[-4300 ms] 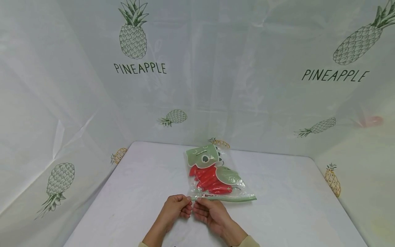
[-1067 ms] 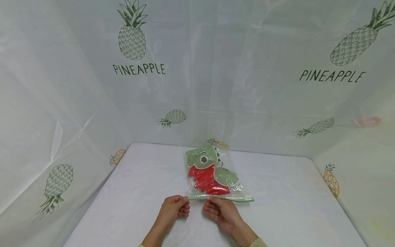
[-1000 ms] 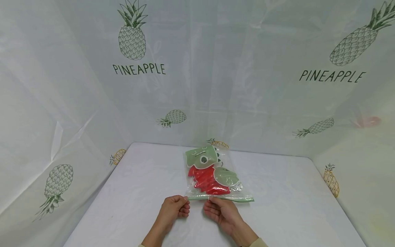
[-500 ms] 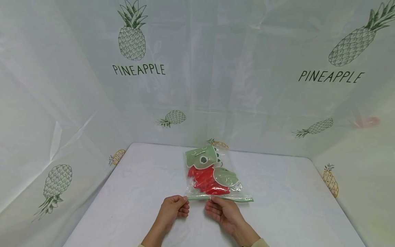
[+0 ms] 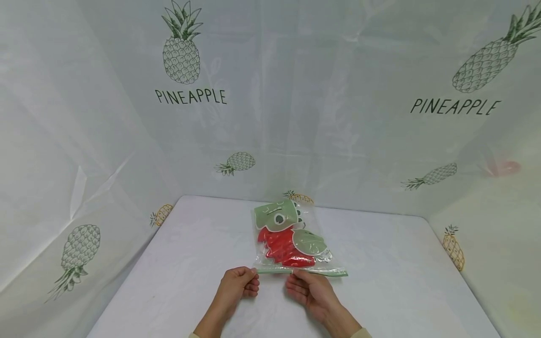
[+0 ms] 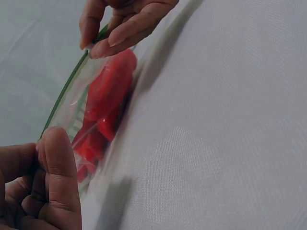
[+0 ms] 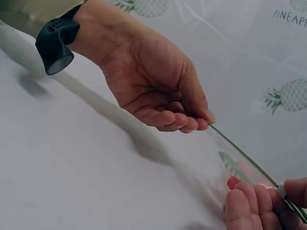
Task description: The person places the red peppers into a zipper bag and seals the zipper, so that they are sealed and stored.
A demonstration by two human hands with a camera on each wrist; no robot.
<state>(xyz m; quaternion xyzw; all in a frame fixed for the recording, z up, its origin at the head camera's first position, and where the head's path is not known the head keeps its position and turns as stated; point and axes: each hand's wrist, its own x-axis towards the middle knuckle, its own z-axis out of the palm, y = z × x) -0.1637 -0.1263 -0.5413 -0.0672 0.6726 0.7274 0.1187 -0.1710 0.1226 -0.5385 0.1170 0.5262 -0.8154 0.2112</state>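
A clear slider zip bag with a green strip along its mouth lies on the table, printed with a green cartoon dinosaur. Red objects show through its plastic; their kind is hard to make out. My left hand pinches the left end of the green strip between thumb and curled forefinger. Further right along that strip, my right hand pinches the small white slider, which is partly covered by the fingers. In the left wrist view the strip runs straight between both hands, raised off the cloth.
The white table is enclosed by pale curtains printed with pineapples at the back and both sides. A blurred red shape shows at the right curtain. A dark wrist camera sits on the left wrist.
My right hand has slid rightward along the green strip, away from the left hand, with the slider in its pinch. The left hand keeps its hold on the strip's left end.
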